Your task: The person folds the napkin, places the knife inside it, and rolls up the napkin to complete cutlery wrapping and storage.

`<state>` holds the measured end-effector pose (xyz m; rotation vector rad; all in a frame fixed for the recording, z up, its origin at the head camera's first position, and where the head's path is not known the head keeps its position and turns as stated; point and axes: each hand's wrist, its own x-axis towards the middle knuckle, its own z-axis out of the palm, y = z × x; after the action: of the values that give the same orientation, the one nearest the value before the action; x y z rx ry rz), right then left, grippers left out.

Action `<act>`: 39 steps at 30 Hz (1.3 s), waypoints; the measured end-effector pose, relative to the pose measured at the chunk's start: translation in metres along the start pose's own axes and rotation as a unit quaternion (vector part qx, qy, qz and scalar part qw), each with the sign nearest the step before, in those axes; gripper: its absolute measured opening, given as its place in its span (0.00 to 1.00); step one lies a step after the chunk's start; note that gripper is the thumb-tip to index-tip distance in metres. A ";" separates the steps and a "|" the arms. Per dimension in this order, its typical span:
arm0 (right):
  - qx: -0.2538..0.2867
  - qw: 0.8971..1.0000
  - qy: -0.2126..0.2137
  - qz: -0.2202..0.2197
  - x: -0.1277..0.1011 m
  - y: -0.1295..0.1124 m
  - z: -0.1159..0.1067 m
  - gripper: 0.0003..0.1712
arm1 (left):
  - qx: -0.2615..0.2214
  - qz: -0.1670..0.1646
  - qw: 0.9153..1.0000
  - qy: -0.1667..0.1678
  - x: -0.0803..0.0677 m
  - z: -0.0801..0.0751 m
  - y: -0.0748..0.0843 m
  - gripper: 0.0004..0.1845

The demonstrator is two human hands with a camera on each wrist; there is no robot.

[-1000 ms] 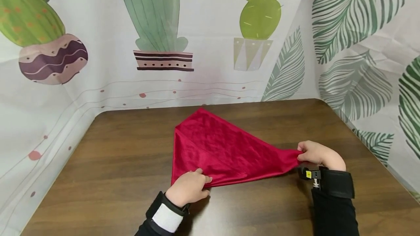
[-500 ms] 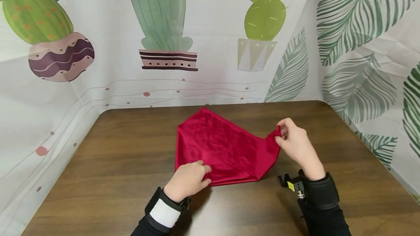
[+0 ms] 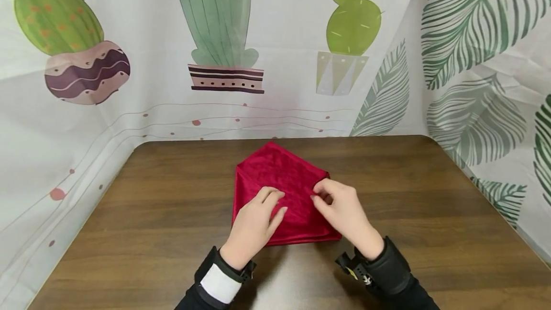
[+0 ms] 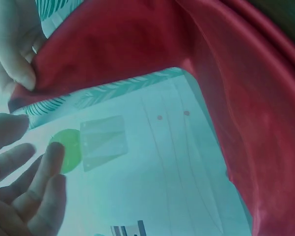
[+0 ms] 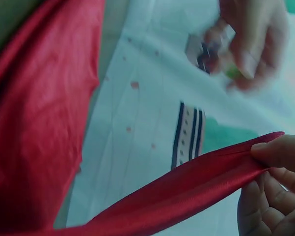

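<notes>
A folded red satiny cloth [image 3: 277, 169] lies on the wooden table, its right side turned inward over the rest. My right hand [image 3: 346, 210] pinches a corner of it between thumb and fingertips; the right wrist view shows the raised strip of cloth [image 5: 186, 196] running from those fingers [image 5: 280, 152]. Over the cloth's near left part hovers my left hand [image 3: 251, 226], fingers spread and holding nothing. In the left wrist view its fingers [image 4: 46, 172] are apart from the cloth, close below the pinched corner.
The brown wooden table [image 3: 172, 195] extends on all sides of the cloth. Behind it hangs a white backdrop [image 3: 284, 75] printed with cacti, and leaves at the right. Both wrists wear black bands; a small device [image 3: 355, 267] sits on the right one.
My right hand has carried the cloth's right corner up and leftward over the middle, so the cloth spans less width. My left hand has come off the near edge and moved slightly up.
</notes>
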<state>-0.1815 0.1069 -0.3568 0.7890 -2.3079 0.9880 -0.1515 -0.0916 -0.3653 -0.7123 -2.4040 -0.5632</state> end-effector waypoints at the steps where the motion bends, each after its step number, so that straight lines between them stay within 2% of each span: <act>1: -0.001 1.000 -0.014 -0.008 -0.001 -0.002 0.003 0.09 | -0.008 0.009 1.000 0.007 0.001 0.000 0.001 0.15; 4: -0.008 0.999 -0.048 -0.022 -0.004 -0.009 0.011 0.10 | -0.024 0.035 0.999 0.018 0.001 0.000 0.004 0.18; 7: -0.019 0.997 -0.065 -0.029 -0.005 -0.014 0.016 0.10 | -0.027 0.056 0.998 0.015 0.000 0.002 0.005 0.19; 19: -0.025 0.994 -0.094 -0.052 -0.006 -0.014 0.021 0.10 | -0.023 0.101 0.995 0.005 -0.001 0.004 0.004 0.08; 24: -0.048 0.991 -0.121 -0.037 -0.005 -0.008 0.021 0.10 | -0.020 0.106 0.994 0.010 0.000 0.001 -0.001 0.06; 29: -0.063 0.982 -0.179 -0.007 -0.005 0.000 0.020 0.11 | 0.018 0.120 0.993 0.007 0.001 -0.008 -0.012 0.05; 32: -0.075 0.973 -0.220 0.004 -0.007 0.006 0.020 0.11 | 0.039 0.142 0.989 -0.017 0.002 -0.015 -0.020 0.08; 35: -0.086 0.962 -0.261 0.012 -0.009 0.011 0.022 0.12 | 0.035 0.150 0.986 -0.056 0.001 -0.021 -0.029 0.11; 37: -0.092 0.955 -0.282 0.019 -0.011 0.015 0.022 0.13 | 0.015 0.138 0.986 -0.095 0.000 -0.025 -0.035 0.12; 39: -0.097 0.948 -0.301 0.026 -0.013 0.017 0.023 0.14 | -0.012 0.112 0.983 -0.144 -0.001 -0.029 -0.040 0.12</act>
<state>-0.1887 0.1034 -0.3870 1.0595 -2.8963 0.5699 -0.1627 -0.1381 -0.3530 -1.1251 -2.5336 -0.4208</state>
